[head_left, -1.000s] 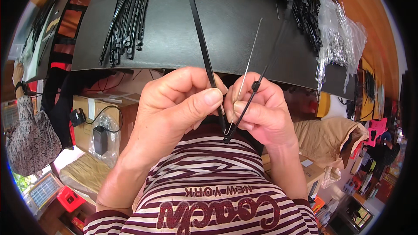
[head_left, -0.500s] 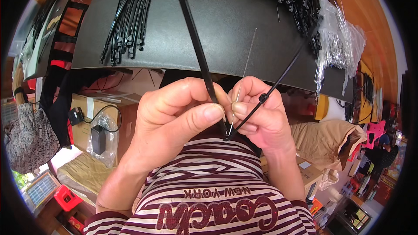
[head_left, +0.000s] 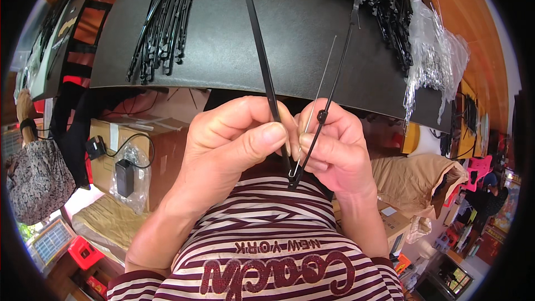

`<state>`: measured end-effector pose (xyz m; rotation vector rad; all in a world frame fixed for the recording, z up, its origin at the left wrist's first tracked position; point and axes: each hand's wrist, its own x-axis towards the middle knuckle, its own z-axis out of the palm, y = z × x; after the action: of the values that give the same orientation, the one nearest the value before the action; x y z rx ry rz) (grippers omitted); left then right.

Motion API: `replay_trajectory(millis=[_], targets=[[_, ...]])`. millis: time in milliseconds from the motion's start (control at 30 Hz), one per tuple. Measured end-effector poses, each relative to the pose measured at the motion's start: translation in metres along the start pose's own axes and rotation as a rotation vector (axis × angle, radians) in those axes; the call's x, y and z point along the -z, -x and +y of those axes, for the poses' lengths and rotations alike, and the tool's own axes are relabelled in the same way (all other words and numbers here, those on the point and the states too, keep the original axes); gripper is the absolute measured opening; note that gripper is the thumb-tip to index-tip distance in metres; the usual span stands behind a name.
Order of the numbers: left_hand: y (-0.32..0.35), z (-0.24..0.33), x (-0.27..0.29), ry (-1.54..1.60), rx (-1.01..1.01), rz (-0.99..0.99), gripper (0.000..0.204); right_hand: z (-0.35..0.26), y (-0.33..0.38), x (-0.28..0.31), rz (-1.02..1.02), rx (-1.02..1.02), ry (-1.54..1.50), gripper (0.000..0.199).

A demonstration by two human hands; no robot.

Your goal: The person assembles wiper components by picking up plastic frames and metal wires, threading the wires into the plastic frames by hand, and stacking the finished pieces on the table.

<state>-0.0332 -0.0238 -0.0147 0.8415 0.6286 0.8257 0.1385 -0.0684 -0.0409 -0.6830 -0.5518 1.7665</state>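
Note:
My left hand (head_left: 237, 142) pinches a flat black bar (head_left: 257, 39) between thumb and fingers, its long end rising over the table edge. At its lower end, the bar meets a thinner black rod (head_left: 341, 56) at a joint (head_left: 293, 181) in front of my striped shirt. Close beside it, my right hand (head_left: 340, 147) is closed on a thin metal wire (head_left: 325, 69), whose hooked lower end sits at the joint. The thin rod, with a small black collar (head_left: 322, 116), runs across the right thumb and fingers. Fingers partly hide the wire's middle.
On the dark table (head_left: 223, 72) lie a bundle of black rods (head_left: 164, 28) at left and a larger pile (head_left: 379, 5) at right. A plastic bag of metal wires (head_left: 426, 61) overhangs the right edge. Below left stands a cardboard box (head_left: 161, 161) with a bagged black adapter (head_left: 126, 178).
The thin black rod has swung left and more upright, nearer the flat bar. The bar's upper tip has come into view, and the joint sits slightly lower. Both hands keep their grip.

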Motion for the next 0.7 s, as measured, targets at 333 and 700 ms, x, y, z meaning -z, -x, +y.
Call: replay_trajectory(millis=[333,700], targets=[[-0.001,-0.002,-0.002,-0.055,-0.055,0.043,0.021,-0.006,-0.002,-0.002,0.111,-0.115,-0.064,0.005],[-0.003,0.008,0.006,-0.570,-0.229,-0.103,0.018,-0.014,-0.004,-0.016,0.250,-0.037,0.154,0.007]])
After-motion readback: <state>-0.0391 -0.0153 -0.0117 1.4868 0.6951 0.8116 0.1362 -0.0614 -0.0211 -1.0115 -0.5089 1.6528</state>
